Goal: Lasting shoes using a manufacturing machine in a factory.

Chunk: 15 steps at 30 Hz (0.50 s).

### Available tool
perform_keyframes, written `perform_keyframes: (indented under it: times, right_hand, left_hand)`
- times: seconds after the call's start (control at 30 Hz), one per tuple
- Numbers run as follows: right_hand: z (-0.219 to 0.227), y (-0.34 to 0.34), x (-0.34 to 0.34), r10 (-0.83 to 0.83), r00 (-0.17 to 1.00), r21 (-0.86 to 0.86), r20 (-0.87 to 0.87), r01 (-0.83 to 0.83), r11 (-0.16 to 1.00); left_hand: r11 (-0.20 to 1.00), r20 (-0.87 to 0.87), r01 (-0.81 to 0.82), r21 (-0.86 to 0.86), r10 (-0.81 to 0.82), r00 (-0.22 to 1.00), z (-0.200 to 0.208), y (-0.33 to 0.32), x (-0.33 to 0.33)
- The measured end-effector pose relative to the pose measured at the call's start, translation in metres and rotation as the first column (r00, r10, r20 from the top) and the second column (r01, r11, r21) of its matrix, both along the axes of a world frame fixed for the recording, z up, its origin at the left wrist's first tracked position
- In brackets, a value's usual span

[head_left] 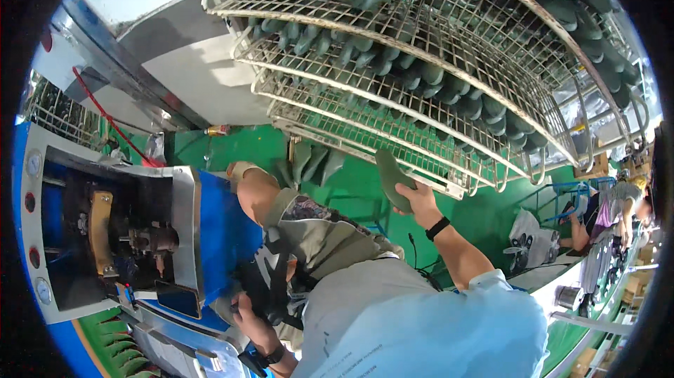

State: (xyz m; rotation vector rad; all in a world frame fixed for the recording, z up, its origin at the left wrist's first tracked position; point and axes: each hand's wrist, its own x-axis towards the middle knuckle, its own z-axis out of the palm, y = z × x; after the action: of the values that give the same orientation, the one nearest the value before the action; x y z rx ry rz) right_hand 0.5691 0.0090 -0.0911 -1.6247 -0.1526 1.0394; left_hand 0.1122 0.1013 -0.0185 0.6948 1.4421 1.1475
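My right hand (419,204) is closed around the lower end of a dark green shoe last (393,180), held up in front of the wire rack (421,160). The last tilts, its upper end leaning away to the left. Low on the left, my left hand (247,313) is closed beside a dark, strapped object (270,283) next to the blue machine (228,230). Whatever its fingers hold is hidden in shadow. More green lasts (428,83) lie in rows on the rack's shelves.
The machine has a metal frame with dials, a curved tan part (102,234) and a dark flat screen (179,299). Several lasts (319,164) stand on the green floor below the rack. Another person (625,209) is at the far right, near a blue stool (562,199).
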Motion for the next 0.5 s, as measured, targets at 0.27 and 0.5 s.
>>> perform_keyframes:
  times: [0.27, 0.5]
  right_hand:
    - [-0.018, 0.012, 0.018, 0.314, 0.714, -0.312, 0.626, -0.139, 0.940]
    - [-0.016, 0.050, 0.014, 0.296, 0.900, -0.209, 0.319, -0.238, 0.948]
  left_hand:
    - [0.995, 0.022, -0.056, -0.082, 0.058, 0.998, 0.004, 0.011, -0.005]
    - [0.999, -0.143, -0.041, -0.025, 0.037, 0.989, 0.003, 0.017, 0.004]
